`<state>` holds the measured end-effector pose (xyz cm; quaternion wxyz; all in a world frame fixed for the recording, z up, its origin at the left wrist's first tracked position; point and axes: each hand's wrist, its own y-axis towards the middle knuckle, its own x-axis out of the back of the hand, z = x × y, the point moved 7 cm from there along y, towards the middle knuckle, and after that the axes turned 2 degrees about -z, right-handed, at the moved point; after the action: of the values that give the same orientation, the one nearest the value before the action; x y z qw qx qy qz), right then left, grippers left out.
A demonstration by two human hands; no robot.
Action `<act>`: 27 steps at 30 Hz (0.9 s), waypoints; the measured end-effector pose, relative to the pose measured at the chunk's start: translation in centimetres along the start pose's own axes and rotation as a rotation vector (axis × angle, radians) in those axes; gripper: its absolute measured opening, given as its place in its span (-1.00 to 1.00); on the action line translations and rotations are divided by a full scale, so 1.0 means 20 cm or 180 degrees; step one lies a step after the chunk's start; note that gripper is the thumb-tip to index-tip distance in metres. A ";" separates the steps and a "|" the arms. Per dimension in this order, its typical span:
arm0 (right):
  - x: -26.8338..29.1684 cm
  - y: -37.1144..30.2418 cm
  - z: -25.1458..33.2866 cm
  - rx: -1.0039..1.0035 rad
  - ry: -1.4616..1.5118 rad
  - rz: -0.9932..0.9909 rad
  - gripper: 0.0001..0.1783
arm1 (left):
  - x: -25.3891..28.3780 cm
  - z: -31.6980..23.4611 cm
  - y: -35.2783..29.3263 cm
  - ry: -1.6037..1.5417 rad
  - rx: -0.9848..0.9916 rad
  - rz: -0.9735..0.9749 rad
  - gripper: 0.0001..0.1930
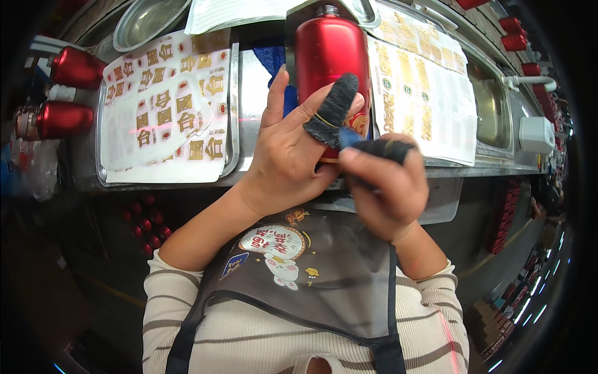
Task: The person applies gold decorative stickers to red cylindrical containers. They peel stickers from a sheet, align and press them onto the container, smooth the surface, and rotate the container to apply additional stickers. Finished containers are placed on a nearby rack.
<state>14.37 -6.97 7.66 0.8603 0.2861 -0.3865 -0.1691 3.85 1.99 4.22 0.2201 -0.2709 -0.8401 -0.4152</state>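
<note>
A glossy red bottle (330, 53) lies in front of me at the counter's edge, its threaded neck pointing away. My left hand (280, 153) grips its lower part, with a black cover on one finger that rests across the bottle. Close to the bottle's base is my right hand (392, 187), slightly blurred, with black covers on its fingers. Its fingertips are pinched at a small blurred blue thing (350, 137) against the bottle; what that is I cannot make out. A gold and red emblem (356, 121) shows partly on the bottle beside my fingers.
Sheets of gold decals (168, 106) lie on a metal tray (233, 124) to the left; more decal sheets (451, 118) lie to the right, beside a sink (489, 87) with a faucet (532, 81). Two red bottles (78, 68) stand far left. Blue cloth (269, 59) lies behind my left hand.
</note>
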 end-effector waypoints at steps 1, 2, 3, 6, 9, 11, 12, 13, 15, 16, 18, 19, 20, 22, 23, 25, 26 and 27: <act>-0.03 0.00 0.05 0.0294 0.0102 0.0248 -0.55 | -0.01 0.00 0.00 0.0001 -0.0021 -0.0024 -0.32; -0.05 -0.01 0.08 0.0251 0.0463 0.0514 -0.60 | -0.01 0.01 -0.02 0.0105 0.0002 0.0031 -0.26; -0.01 0.01 0.03 0.0038 0.0300 0.0249 -0.60 | 0.00 0.01 -0.02 0.0131 0.0003 0.0033 -0.24; 0.04 0.01 -0.12 -0.0443 0.0319 -0.0151 -0.62 | -0.01 0.03 -0.06 0.0167 0.0052 0.0101 -0.15; 0.10 -0.12 -0.15 -0.1490 0.1045 -0.0479 -0.74 | -0.02 0.11 -0.16 -0.0216 0.0413 -0.0050 -0.11; 0.11 -0.16 -0.31 -0.2864 0.1806 -0.0992 -0.93 | -0.02 0.14 -0.21 -0.0405 0.0633 0.0025 -0.05; 0.09 -0.19 -0.38 -0.3054 0.2327 -0.0786 -0.90 | 0.00 0.14 -0.20 -0.0604 0.0740 0.0086 -0.05; 0.05 -0.23 -0.43 -0.3232 0.2849 -0.0569 -0.85 | 0.00 0.14 -0.21 -0.0803 0.0848 0.0144 -0.04; -0.01 -0.24 -0.41 -0.3253 0.2115 -0.0271 -0.84 | -0.01 0.17 -0.23 -0.1243 0.0982 -0.0013 -0.09; -0.05 -0.23 -0.38 -0.3254 0.2175 -0.0275 -0.84 | -0.01 0.19 -0.23 -0.1436 0.1114 -0.0044 -0.10; -0.10 -0.22 -0.36 -0.3266 0.2226 -0.0155 -0.82 | -0.02 0.19 -0.21 -0.1887 0.1266 -0.0287 -0.18; -0.11 -0.21 -0.35 -0.3292 0.2240 -0.0159 -0.80 | -0.04 0.19 -0.21 -0.1980 0.1349 -0.0334 -0.19; -0.12 -0.22 -0.35 -0.3236 0.2115 -0.0103 -0.78 | -0.05 0.19 -0.21 -0.2074 0.1423 -0.0384 -0.20; -0.15 -0.24 -0.36 -0.3139 0.2135 -0.0233 -0.71 | -0.06 0.20 -0.22 -0.2129 0.1518 -0.0421 -0.24; -0.16 -0.24 -0.37 -0.3140 0.2176 -0.0195 -0.72 | -0.07 0.20 -0.22 -0.2206 0.1562 -0.0443 -0.24; -0.16 -0.24 -0.37 -0.3142 0.2258 -0.0115 -0.72 | -0.08 0.21 -0.23 -0.2358 0.1654 -0.0491 -0.26; -0.15 -0.23 -0.37 -0.3242 0.2182 0.0018 -0.74 | -0.08 0.20 -0.23 -0.2412 0.1629 -0.0526 -0.29; -0.14 -0.23 -0.37 -0.3303 0.2272 0.0048 -0.75 | -0.08 0.20 -0.23 -0.2463 0.1605 -0.0564 -0.33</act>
<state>17.92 -6.42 -0.89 0.9643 -0.1326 0.0549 -0.2226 1.53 2.45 -1.68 -0.0867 -0.2711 -0.9550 -0.0838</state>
